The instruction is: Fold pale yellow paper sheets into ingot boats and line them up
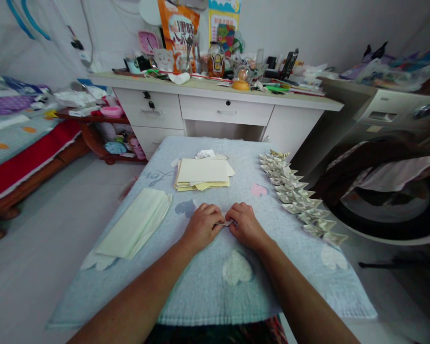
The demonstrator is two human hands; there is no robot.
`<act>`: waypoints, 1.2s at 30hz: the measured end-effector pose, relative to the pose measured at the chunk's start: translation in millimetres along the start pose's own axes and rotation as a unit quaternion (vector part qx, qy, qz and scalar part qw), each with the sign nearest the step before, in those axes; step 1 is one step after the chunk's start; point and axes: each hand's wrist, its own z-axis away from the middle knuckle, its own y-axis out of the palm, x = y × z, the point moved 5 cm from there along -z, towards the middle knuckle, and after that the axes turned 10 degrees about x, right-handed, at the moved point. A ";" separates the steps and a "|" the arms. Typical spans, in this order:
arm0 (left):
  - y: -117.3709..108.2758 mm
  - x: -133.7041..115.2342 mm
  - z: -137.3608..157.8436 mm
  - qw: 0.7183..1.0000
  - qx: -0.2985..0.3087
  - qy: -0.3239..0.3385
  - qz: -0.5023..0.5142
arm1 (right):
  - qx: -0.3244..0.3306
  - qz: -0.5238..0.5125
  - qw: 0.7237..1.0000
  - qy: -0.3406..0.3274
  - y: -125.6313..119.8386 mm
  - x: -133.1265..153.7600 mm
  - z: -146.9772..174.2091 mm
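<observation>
Both hands meet over the middle of a cloth-covered table (208, 296). My left hand (205, 223) pinches the left end of a small folded paper (225, 223), and my right hand (244, 223) grips its right end. Fingers cover most of that paper. Beyond the hands lies a stack of cream and yellow paper sheets (202, 171). To the left rests a pile of pale green paper (132, 224). Along the right side runs a row of several folded paper boats (294, 193), set close against each other.
A white desk (222, 107) behind the table carries a honey jar (215, 62), an orange snack bag (179, 33) and other clutter. On the right stands a washing machine (390, 114) with cloth hanging from its door. A bed (25, 148) is at the left.
</observation>
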 end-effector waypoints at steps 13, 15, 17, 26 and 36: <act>-1.3 8.2 -1.4 0.999 0.035 -0.031 -0.026 | 0.011 -0.091 0.995 0.037 -5.5 -16.8 3.5; -1.7 9.0 -2.5 0.998 0.036 -0.036 -0.022 | 0.009 -0.107 0.994 0.032 -6.6 -17.8 4.0; -2.0 9.8 -3.6 0.998 0.037 -0.041 -0.017 | 0.010 -0.118 0.993 0.029 -7.3 -18.0 4.5; -3.6 14.4 -4.0 0.996 0.024 -0.085 -0.008 | 0.011 -0.084 0.994 0.065 -6.0 -16.0 4.4; -2.8 16.7 -3.9 0.995 0.035 -0.090 -0.036 | 0.018 -0.037 0.993 0.108 -3.4 -12.7 2.0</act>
